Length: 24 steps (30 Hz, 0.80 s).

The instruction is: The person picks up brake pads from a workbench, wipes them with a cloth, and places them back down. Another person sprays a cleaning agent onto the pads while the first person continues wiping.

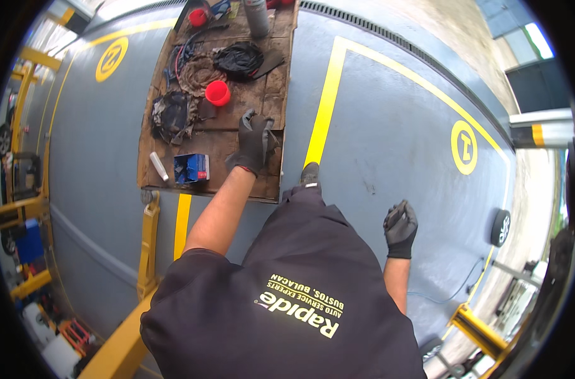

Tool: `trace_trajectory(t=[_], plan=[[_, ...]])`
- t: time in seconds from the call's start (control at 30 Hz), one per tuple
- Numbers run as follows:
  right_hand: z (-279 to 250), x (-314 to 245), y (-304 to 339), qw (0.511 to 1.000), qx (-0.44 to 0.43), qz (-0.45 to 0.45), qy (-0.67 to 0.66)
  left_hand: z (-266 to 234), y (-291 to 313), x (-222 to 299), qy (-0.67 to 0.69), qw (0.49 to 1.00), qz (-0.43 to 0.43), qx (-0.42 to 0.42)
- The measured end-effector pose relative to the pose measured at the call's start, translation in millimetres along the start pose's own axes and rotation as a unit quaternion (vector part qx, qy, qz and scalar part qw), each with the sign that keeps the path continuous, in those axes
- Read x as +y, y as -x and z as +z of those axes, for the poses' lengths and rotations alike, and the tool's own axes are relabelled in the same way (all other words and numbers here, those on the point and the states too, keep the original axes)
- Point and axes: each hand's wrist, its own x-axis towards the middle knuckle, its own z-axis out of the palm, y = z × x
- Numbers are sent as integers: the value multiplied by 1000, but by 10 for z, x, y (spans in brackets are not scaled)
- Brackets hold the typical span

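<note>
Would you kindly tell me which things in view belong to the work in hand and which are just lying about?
Likely in use:
brown tabletop, under the gloved left hand
red cup, near its fingers
(whether that hand holds anything is unclear)

Likely lying about:
blue box
white tube
black crumpled bundle
grey canister
wheel, far right

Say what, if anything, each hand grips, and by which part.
Cannot be told: the gloved left hand, over the brown work surface, and the gloved right hand are curled and could hide something small.

Red cup point(217, 93) on stained brown work surface point(210, 145)
</note>
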Motion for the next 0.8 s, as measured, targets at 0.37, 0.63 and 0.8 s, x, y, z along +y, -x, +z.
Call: trace_trajectory(t=[0.37,0.63,0.8], plan=[[2521,-1443,-1580,864,-298,-39,405,-379,508,138,-57,975,46,210],[3986,-687,-1573,596,-625,247,440,259,1474,-37,-269,898,-19,348],[4365,-86,-994,469,-718,195,477,706,1665,-28,-293,837,-49,459]])
